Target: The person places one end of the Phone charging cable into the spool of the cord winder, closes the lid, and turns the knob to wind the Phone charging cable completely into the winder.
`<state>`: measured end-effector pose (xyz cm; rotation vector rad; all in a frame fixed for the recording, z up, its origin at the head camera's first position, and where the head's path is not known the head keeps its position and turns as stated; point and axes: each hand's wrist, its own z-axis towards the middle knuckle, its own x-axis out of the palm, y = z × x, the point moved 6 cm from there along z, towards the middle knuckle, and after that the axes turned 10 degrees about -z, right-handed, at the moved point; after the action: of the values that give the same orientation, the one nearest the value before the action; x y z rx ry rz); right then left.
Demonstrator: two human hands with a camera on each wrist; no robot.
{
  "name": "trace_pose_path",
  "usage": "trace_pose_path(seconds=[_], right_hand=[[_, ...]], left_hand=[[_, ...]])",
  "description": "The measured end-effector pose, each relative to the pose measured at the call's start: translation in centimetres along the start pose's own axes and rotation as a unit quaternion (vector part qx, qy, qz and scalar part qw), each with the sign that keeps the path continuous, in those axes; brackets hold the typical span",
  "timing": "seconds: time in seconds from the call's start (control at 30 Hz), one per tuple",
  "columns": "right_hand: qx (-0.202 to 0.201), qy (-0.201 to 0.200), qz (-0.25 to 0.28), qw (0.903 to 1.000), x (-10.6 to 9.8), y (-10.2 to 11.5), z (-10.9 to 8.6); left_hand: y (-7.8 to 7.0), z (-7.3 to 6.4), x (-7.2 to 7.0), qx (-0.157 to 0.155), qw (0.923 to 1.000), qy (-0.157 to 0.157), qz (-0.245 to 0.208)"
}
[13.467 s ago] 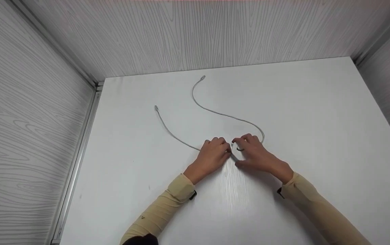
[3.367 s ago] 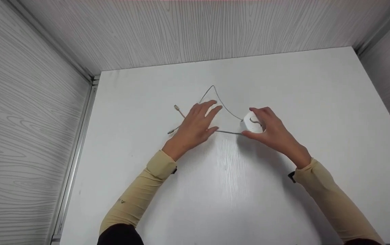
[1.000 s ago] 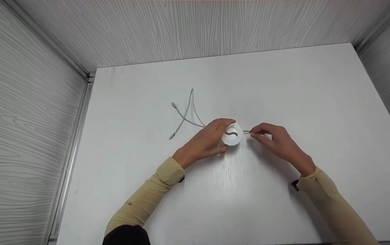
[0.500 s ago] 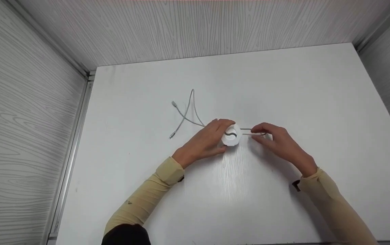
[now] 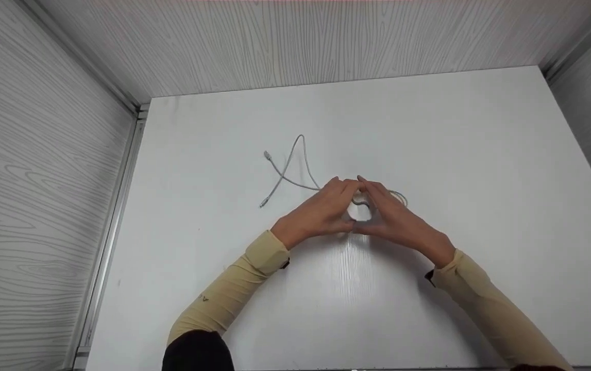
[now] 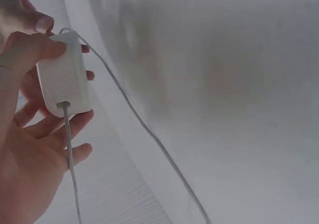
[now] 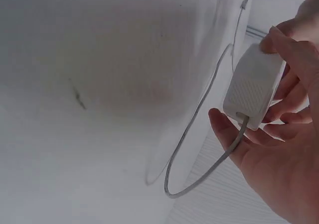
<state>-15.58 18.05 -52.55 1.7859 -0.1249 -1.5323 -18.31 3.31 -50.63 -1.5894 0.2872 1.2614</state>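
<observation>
the white case is being held near the middle of the worktop; whether it is touching the surface is not showing clearly. the left hand is gripping it from nine o'clock and the right hand from between three and four, each grip holding the case between thumb and fingers. a dark curve is showing on its face. the grey cable is entering the case's side, and a loop is poking out between two and three o'clock, beyond the right hand. the upper connector is lying at ten o'clock of the case, the lower connector at about nine, their strands crossing. judging from this, the work is looking partly done: the cable's middle is probably sitting inside, while loop and both ends are remaining outside.
</observation>
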Motion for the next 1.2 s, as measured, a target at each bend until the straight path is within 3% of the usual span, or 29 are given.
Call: trace_pose_path(seconds=[0.27, 0.5, 0.67, 0.77, 0.87, 0.97, 1.03, 1.13, 1.2], right_hand=[[0.021, -0.032, 0.012, 0.9992, 0.1, 0.2, 0.9], [0.009, -0.087, 0.040, 0.9954, 0.7, -0.3, 1.3], [0.023, -0.103, 0.096, 0.9899, 1.0, -1.4, 1.5], [0.071, -0.086, 0.144, 0.9832, 1.2, -2.4, 1.7], [0.133, -0.059, 0.217, 0.9652, 1.5, -3.3, 1.8], [0.180, -0.042, 0.289, 0.9393, 1.6, -3.9, 1.9], [0.191, -0.041, 0.336, 0.9216, 1.6, -4.0, 1.9], [0.179, -0.039, 0.412, 0.8924, 1.7, -3.8, 2.0], [0.166, -0.041, 0.468, 0.8674, 1.8, -3.5, 2.1]], left_hand=[[-0.7, 1.2, -1.1, -0.025, 0.9994, 0.013, -0.020], [-1.4, 1.7, -1.4, -0.022, 0.9995, 0.009, 0.020], [-2.0, 1.8, -1.7, 0.016, 0.9967, -0.031, 0.073], [-2.7, 1.7, -2.5, 0.063, 0.9896, -0.094, 0.089], [-3.3, 1.3, -3.9, 0.102, 0.9729, -0.186, 0.092], [-3.2, 0.8, -4.8, 0.098, 0.9597, -0.248, 0.089], [-2.8, 0.5, -4.7, 0.076, 0.9604, -0.255, 0.084], [-2.0, 0.3, -3.7, 0.036, 0.9693, -0.229, 0.080], [-1.6, 0.2, -2.8, 0.015, 0.9744, -0.209, 0.080]])
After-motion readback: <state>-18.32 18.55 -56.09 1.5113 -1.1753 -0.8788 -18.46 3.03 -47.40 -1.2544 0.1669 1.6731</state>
